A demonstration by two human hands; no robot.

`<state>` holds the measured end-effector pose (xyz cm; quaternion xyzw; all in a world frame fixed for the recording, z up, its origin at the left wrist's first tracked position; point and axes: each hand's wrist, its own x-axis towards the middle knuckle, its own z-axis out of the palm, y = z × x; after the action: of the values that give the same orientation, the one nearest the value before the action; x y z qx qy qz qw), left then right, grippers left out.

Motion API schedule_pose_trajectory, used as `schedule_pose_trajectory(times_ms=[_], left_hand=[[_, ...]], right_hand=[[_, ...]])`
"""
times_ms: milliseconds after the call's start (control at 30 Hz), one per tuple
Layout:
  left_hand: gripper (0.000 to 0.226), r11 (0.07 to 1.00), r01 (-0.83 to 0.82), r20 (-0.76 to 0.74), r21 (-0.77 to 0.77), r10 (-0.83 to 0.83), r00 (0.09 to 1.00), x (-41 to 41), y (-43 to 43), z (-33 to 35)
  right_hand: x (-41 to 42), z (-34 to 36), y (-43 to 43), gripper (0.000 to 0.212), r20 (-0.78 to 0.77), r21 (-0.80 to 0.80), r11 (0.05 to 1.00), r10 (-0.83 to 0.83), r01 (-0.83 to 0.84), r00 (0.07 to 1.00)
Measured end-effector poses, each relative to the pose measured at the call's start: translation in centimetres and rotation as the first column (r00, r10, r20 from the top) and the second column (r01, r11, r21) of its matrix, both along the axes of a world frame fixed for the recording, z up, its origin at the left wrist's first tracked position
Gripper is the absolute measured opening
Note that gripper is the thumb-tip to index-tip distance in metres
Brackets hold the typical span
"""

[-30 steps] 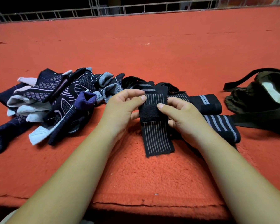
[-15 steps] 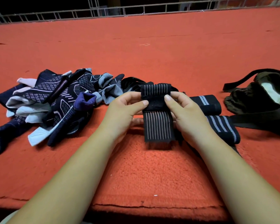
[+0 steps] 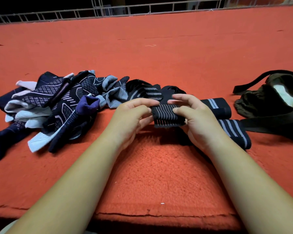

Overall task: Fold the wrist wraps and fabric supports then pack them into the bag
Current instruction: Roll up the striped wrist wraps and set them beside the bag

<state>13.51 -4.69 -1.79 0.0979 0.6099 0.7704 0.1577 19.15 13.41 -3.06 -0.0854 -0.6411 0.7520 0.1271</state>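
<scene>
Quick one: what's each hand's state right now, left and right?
Left hand: closed, pinching the left end of the striped wrist wrap.
Right hand: closed, pinching the same wrap's right end.

Wrist wrap [image 3: 166,115] I hold: ribbed elastic knit, matt. Cover [image 3: 159,169] beneath: red fleece, nubby fuzzy pile. Fabric supports [image 3: 57,108] at 9 o'clock: stretch knit, matt, fine raised patterns. Bag [image 3: 260,102] at 3 o'clock: olive cloth, crumpled, dull; strap [image 3: 269,123] flat black webbing. Railing [image 3: 129,10] at 12 o'clock: thin metal bars.
</scene>
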Motion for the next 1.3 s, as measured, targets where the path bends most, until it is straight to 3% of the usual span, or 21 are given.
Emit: schedule_pose_trajectory(times_ms=[167, 367, 567, 700, 900, 1033, 1200, 1300], left_hand=[[0.021, 1.000, 0.013, 0.040, -0.009, -0.012, 0.999, 0.3, 0.4, -0.2], [0.028, 0.999, 0.032, 0.016, -0.029, -0.032, 0.999, 0.3, 0.8, -0.6], [0.024, 1.000, -0.010, 0.027, -0.006, 0.010, 1.000, 0.8, 2.9, -0.3], [0.026, 0.992, -0.021, 0.005, -0.128, 0.022, 1.000, 1.3, 4.6, -1.3], [0.036, 0.925, -0.025, -0.070, -0.380, -0.001, 0.998, 1.5, 6.3, -3.7], [0.028, 0.851, -0.094, -0.200, -0.517, -0.014, 0.980, 1.6, 6.9, -4.4], [0.018, 0.853, -0.124, -0.230, -0.507, 0.004, 0.973, 1.6, 6.8, -3.9], [0.008, 0.839, -0.202, -0.307, -0.505, 0.044, 0.951, 0.3, 5.9, -3.5]], right_hand=[[0.6, -0.1, -0.2, 0.055, -0.078, 0.246, 0.968, -0.019, 0.038, 0.997], [1.1, 0.8, -0.2, 0.062, -0.090, 0.403, 0.914, -0.010, 0.046, 0.996], [1.2, 2.2, 1.9, 0.029, -0.093, 0.714, 0.680, -0.145, 0.168, 0.985], [1.5, 2.7, 3.4, 0.024, -0.055, 0.836, 0.525, -0.207, 0.158, 0.977], [1.7, 2.2, 4.2, 0.025, 0.124, 0.918, 0.395, -0.232, -0.023, 0.965], [1.6, 1.6, 3.9, 0.020, 0.203, 0.939, 0.323, -0.256, -0.114, 0.945], [1.4, 1.5, 3.6, 0.013, 0.156, 0.945, 0.320, -0.287, -0.059, 0.945], [1.3, 1.8, 3.7, 0.010, 0.087, 0.921, 0.389, -0.295, 0.036, 0.952]])
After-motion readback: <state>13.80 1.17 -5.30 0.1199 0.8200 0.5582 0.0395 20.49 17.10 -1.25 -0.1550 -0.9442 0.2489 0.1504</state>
